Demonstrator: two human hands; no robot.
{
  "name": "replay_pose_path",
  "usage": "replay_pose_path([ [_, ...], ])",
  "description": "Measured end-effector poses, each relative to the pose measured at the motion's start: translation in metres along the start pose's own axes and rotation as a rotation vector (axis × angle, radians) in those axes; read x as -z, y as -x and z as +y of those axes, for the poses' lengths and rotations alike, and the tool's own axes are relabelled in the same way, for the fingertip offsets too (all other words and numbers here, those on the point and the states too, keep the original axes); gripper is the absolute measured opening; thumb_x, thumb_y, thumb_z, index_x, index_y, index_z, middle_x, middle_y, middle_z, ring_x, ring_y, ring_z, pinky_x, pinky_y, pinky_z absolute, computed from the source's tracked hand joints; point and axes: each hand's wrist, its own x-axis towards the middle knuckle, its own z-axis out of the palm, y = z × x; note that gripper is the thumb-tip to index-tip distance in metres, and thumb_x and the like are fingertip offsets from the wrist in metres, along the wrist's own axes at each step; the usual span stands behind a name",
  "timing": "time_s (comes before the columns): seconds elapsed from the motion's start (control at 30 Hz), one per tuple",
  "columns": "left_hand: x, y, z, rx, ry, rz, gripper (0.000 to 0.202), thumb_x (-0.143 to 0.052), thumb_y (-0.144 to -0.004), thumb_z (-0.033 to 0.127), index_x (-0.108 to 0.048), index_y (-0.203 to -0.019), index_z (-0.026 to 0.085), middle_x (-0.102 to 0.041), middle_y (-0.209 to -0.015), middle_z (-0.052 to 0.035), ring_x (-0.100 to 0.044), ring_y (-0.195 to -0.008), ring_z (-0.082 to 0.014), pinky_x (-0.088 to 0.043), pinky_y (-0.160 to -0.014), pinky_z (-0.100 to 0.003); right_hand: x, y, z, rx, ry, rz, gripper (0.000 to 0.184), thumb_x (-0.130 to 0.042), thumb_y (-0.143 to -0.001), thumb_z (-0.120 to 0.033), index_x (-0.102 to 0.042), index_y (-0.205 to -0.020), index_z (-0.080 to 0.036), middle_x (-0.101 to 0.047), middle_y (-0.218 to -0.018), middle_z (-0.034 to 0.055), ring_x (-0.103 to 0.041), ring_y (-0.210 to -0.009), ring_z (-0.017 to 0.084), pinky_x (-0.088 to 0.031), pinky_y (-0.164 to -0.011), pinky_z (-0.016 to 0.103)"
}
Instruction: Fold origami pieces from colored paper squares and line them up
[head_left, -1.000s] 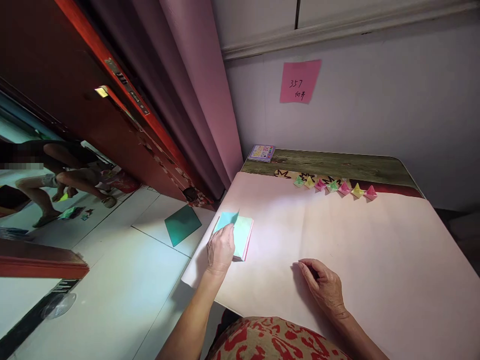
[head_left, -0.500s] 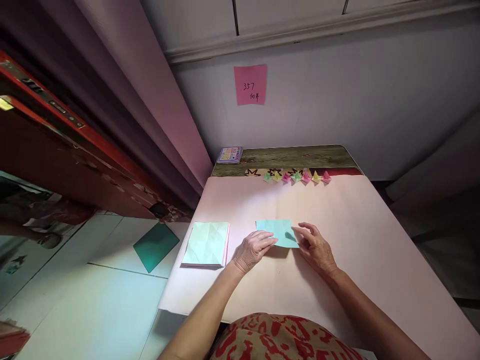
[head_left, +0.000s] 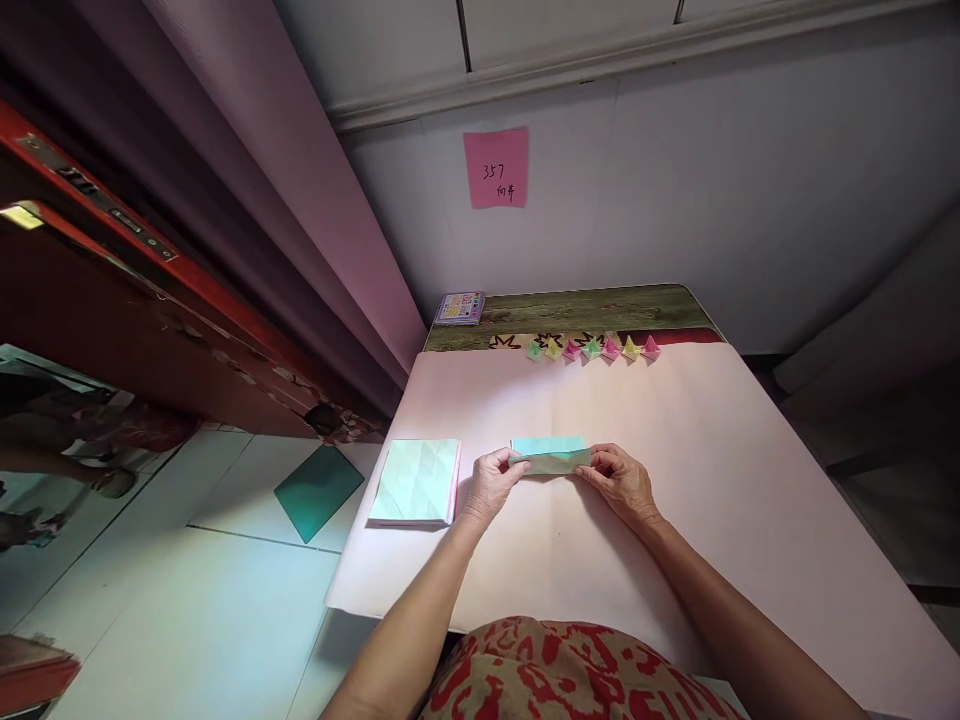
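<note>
A sheet of teal origami paper (head_left: 551, 460) is in front of me on the table, its near edge turned up and over toward the far edge. Its paler underside faces up on the near strip, while a teal band shows behind. My left hand (head_left: 495, 480) pinches the left end of the turned edge between thumb and fingers. At the right end, my right hand (head_left: 616, 478) pinches the same edge.
Left of my hands lies a stack of pale green and pink paper (head_left: 416, 482). A row of several small folded paper pieces (head_left: 592, 348) lines the far side of the cloth (head_left: 697, 440). A small printed packet (head_left: 460, 308) sits at the far left corner. A green square (head_left: 319, 492) lies on the floor.
The paper's near edge has been lifted and folded away from me. My left hand has gone from resting on the sheet to pinching its left end; my right hand now grips its right end.
</note>
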Motion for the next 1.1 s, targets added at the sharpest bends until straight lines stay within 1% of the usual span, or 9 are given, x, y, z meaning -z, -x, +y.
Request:
replay_pose_path([
  [0.1, 0.001, 0.001, 0.001, -0.016, 0.018, 0.006, 0.018, -0.067, -0.075, 0.03, -0.072, -0.085, 0.016, -0.061, -0.066, 0.0028, -0.053, -0.06, -0.0109, -0.042, -0.056, -0.022, 0.001, 0.0, -0.002, 0.0, 0.001, 0.008, 0.043, -0.065, -0.076, -0.061, -0.062, -0.062, -0.021, -0.071, -0.094, 0.0041, -0.054, -0.059, 0.013, -0.04, -0.053, 0.026],
  [0.2, 0.002, 0.005, 0.004, -0.076, -0.085, 0.061, 0.025, -0.065, -0.073, 0.019, -0.073, -0.096, 0.018, -0.066, -0.073, 0.0014, -0.057, -0.065, -0.0122, -0.046, -0.062, -0.023, 0.003, 0.001, -0.004, -0.011, -0.001, 0.008, 0.044, -0.066, -0.075, -0.059, -0.055, -0.057, -0.02, -0.069, -0.089, 0.0031, -0.051, -0.057, 0.012, -0.037, -0.052, 0.025],
  [0.33, 0.006, 0.011, 0.01, -0.186, -0.244, 0.119, 0.021, -0.058, -0.078, 0.012, -0.075, -0.086, 0.022, -0.072, -0.078, -0.0004, -0.064, -0.073, -0.0145, -0.051, -0.072, -0.026, 0.003, 0.001, -0.006, -0.029, -0.022, 0.001, 0.044, -0.068, -0.073, -0.058, -0.052, -0.056, -0.021, -0.069, -0.088, 0.0029, -0.051, -0.057, 0.012, -0.037, -0.053, 0.025],
  [0.5, 0.014, 0.01, 0.013, -0.312, -0.281, 0.192, 0.026, -0.059, -0.08, 0.009, -0.077, -0.089, 0.026, -0.076, -0.094, -0.0015, -0.069, -0.091, -0.0173, -0.055, -0.085, -0.032, 0.003, 0.003, -0.006, -0.019, -0.149, 0.017, 0.043, -0.069, -0.073, -0.058, -0.057, -0.058, -0.02, -0.069, -0.088, 0.0047, -0.047, -0.055, 0.011, -0.039, -0.052, 0.026],
  [0.63, 0.019, 0.005, 0.017, -0.377, -0.321, 0.197, 0.032, -0.059, -0.078, 0.005, -0.078, -0.091, 0.028, -0.076, -0.094, 0.0, -0.069, -0.091, -0.0175, -0.055, -0.086, -0.034, 0.007, 0.005, -0.007, 0.009, -0.258, -0.012, 0.037, -0.068, -0.076, -0.056, -0.067, -0.069, -0.02, -0.069, -0.083, 0.006, -0.05, -0.056, 0.013, -0.042, -0.052, 0.027],
  [0.73, 0.021, 0.002, 0.019, -0.381, -0.366, 0.195, 0.034, -0.059, -0.08, 0.005, -0.078, -0.093, 0.03, -0.076, -0.094, 0.0007, -0.069, -0.09, -0.0175, -0.054, -0.088, -0.035, 0.009, 0.007, -0.008, 0.011, -0.266, -0.036, 0.031, -0.066, -0.08, -0.051, -0.07, -0.075, -0.02, -0.068, -0.077, 0.0036, -0.052, -0.056, 0.013, -0.043, -0.053, 0.026],
  [0.87, 0.022, 0.0, 0.021, -0.318, -0.368, 0.17, 0.034, -0.057, -0.083, 0.006, -0.078, -0.094, 0.03, -0.076, -0.098, -0.0004, -0.069, -0.091, -0.0172, -0.053, -0.094, -0.038, 0.007, 0.009, -0.006, 0.018, -0.199, -0.034, 0.027, -0.062, -0.083, -0.046, -0.071, -0.084, -0.02, -0.066, -0.069, 0.0009, -0.054, -0.055, 0.013, -0.043, -0.054, 0.026],
  [1.0, 0.023, 0.001, 0.02, -0.298, -0.346, 0.138, 0.034, -0.055, -0.083, 0.005, -0.077, -0.094, 0.027, -0.076, -0.099, -0.0023, -0.07, -0.09, -0.0173, -0.053, -0.095, -0.038, 0.006, 0.01, -0.005, 0.018, -0.168, -0.046, 0.024, -0.058, -0.085, -0.04, -0.071, -0.09, -0.02, -0.071, -0.077, 0.0032, -0.061, -0.064, 0.016, -0.049, -0.062, 0.028],
  [1.1, 0.022, 0.003, 0.018, -0.34, -0.335, 0.131, 0.038, -0.051, -0.082, 0.001, -0.077, -0.095, 0.026, -0.076, -0.1, -0.0025, -0.071, -0.088, -0.0165, -0.055, -0.092, -0.036, 0.006, 0.01, -0.004, 0.032, -0.195, -0.018, 0.02, -0.056, -0.085, -0.033, -0.069, -0.092, -0.02, -0.073, -0.089, 0.0048, -0.067, -0.077, 0.019, -0.054, -0.073, 0.031],
])
